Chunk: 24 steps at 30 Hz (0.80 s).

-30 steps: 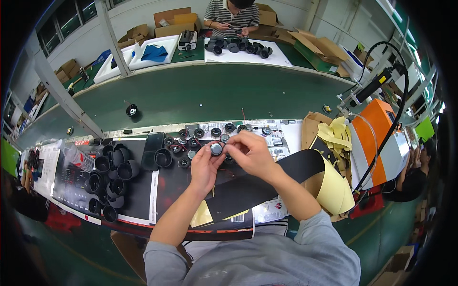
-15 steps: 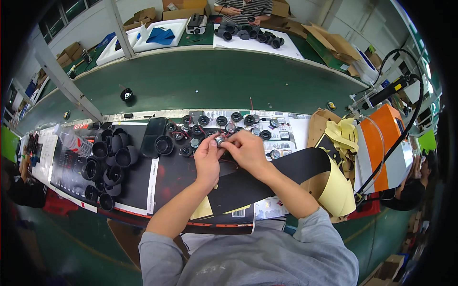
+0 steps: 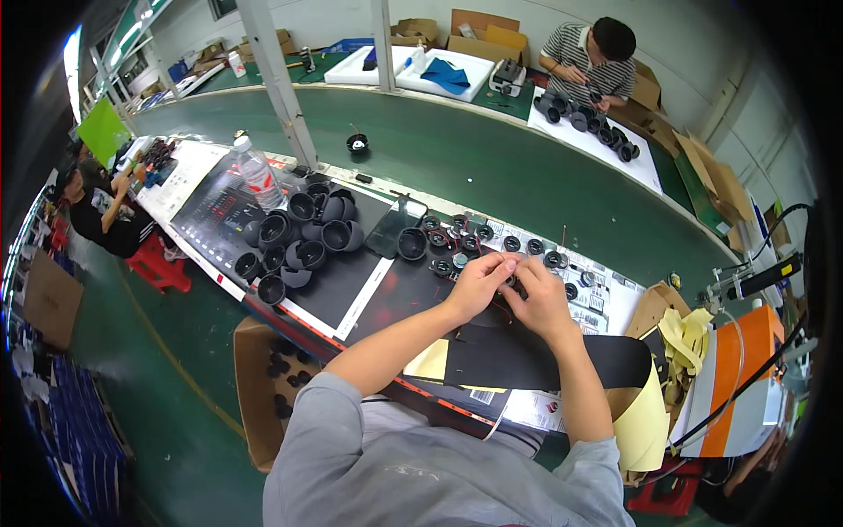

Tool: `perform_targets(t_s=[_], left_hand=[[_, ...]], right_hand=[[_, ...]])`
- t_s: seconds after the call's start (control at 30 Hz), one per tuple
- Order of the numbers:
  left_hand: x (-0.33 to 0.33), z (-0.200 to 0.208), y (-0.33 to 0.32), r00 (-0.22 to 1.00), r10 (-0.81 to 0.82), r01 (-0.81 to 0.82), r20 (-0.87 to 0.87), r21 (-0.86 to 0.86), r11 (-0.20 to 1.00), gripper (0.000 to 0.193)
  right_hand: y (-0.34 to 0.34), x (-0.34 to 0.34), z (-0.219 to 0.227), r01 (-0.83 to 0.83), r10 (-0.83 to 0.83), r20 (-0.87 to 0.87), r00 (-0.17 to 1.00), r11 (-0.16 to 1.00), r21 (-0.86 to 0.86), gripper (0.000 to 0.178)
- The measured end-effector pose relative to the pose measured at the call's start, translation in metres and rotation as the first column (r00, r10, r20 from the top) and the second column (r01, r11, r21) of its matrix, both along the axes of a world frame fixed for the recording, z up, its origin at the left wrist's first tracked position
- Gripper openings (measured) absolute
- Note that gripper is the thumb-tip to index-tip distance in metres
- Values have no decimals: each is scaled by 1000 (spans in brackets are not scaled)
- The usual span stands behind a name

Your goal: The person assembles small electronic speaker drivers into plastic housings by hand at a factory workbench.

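My left hand (image 3: 480, 288) and my right hand (image 3: 542, 301) meet over the bench with fingertips pinched together. Between them is a small round speaker with thin red wires, mostly covered by the fingers now. Just beyond the hands, several small black-rimmed round speakers (image 3: 512, 243) lie spread out, some with red wires. A black adhesive strip (image 3: 500, 353) with yellow backing (image 3: 646, 422) lies under my forearms. A larger black round cup (image 3: 412, 244) sits left of the speakers, beside a dark phone (image 3: 397, 226).
Black cups (image 3: 303, 255) cluster at left, near a clear bottle (image 3: 257, 173). An orange-and-white machine (image 3: 731, 378) stands at right beside crumpled yellow paper (image 3: 683, 338). Below the bench is an open carton (image 3: 255, 413). One person (image 3: 588, 66) works across the green surface, another (image 3: 104, 206) far left.
The view has swung to the left, so the bench appears shifted right and more of the left side shows. My hands stay together, and my fingers now cover more of the speaker.
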<state>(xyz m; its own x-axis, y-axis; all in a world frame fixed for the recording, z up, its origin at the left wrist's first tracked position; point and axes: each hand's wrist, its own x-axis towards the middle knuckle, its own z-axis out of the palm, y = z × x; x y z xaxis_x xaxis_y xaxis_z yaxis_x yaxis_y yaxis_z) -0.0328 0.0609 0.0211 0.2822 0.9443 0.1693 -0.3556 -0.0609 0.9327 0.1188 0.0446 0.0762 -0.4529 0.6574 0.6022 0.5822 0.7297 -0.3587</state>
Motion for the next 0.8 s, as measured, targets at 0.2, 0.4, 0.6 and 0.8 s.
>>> perform_targets(t_s=[0.2,0.4,0.6,0.8], left_hand=[[-35,22,-4,988,152,-152,-11,-17,988,29],[-145,70,-6,539,587,-371,-604,455,809,24],[-208,70,15,101,674,-288,-731,627,724,28],[-143,34,43,-125,542,129,-831,528,839,31]], right_hand=[[-4,9,15,5,-27,-162,986,991,-132,23],[-2,27,33,24,-81,-340,937,985,-170,20],[2,31,42,-4,-59,-432,900,990,-144,20],[-2,39,43,15,-56,-449,892,995,-95,21]])
